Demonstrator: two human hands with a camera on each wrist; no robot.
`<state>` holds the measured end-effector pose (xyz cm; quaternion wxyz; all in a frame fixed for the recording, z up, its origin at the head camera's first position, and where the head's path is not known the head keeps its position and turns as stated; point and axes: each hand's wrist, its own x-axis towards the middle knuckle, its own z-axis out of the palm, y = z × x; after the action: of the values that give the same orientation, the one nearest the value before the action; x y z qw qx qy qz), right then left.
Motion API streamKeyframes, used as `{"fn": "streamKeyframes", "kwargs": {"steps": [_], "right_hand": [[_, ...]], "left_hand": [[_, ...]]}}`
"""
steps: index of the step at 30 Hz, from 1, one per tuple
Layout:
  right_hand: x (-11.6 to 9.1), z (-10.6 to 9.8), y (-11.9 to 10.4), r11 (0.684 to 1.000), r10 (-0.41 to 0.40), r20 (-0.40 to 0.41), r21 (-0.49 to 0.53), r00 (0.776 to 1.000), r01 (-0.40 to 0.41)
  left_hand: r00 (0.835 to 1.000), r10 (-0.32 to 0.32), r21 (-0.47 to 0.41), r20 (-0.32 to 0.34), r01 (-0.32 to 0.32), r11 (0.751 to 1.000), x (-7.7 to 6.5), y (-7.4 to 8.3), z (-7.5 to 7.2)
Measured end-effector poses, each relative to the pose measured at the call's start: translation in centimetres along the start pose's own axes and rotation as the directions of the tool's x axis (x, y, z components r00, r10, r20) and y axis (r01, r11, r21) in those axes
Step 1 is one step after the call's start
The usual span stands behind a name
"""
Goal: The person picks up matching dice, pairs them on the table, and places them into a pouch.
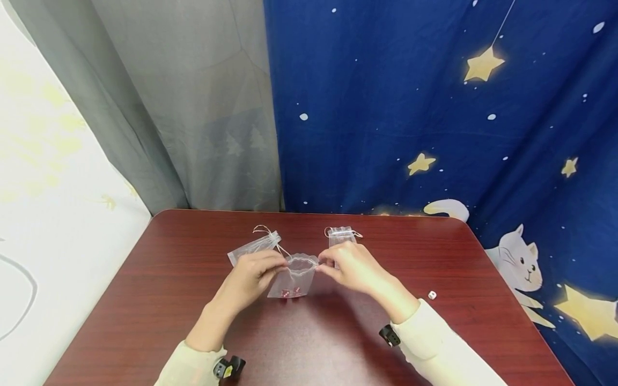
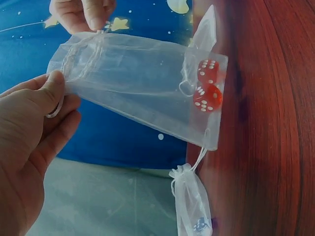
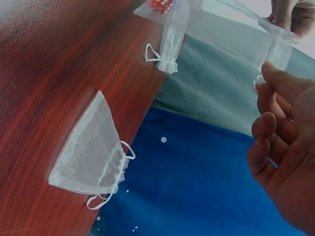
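Observation:
A sheer white organza drawstring pouch (image 1: 293,279) hangs upright over the table with two red dice (image 1: 290,292) in its bottom. My left hand (image 1: 256,276) pinches the left side of its mouth, and my right hand (image 1: 350,265) pinches the right side. In the left wrist view the pouch (image 2: 142,91) stretches between my left thumb (image 2: 47,91) and the right hand's fingers (image 2: 81,14), with the red dice (image 2: 207,91) against the tabletop. In the right wrist view the pouch's mouth (image 3: 275,42) is at my right fingertips (image 3: 268,81).
Another sheer pouch (image 1: 253,246) lies behind my left hand, and a second one (image 1: 340,236) behind my right. A white die (image 1: 432,295) sits on the dark red table (image 1: 169,279) to the right. Grey and blue star curtains hang behind the table.

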<state>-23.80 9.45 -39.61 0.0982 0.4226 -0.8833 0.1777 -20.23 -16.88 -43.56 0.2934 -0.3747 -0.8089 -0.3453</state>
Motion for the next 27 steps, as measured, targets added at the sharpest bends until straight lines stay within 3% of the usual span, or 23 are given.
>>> {"fn": "streamKeyframes", "kwargs": {"steps": [8,17,27], "right_hand": [[-0.1,0.3,0.1,0.998,-0.040,-0.040,-0.043,0.998,0.038],[-0.4,-0.1,0.9,0.996,-0.056,-0.122,-0.078,0.991,0.046],[-1.1,-0.4,1.7,0.993,-0.031,-0.175,-0.116,0.984,0.011]], "left_hand": [[0.995,0.047,-0.018,-0.086,-0.048,0.999,0.2,-0.1,0.0],[0.984,0.049,0.006,-0.171,-0.048,0.999,-0.1,-0.5,-0.5],[0.980,0.007,0.068,-0.201,0.007,0.998,-0.8,-1.0,-1.2]]}}
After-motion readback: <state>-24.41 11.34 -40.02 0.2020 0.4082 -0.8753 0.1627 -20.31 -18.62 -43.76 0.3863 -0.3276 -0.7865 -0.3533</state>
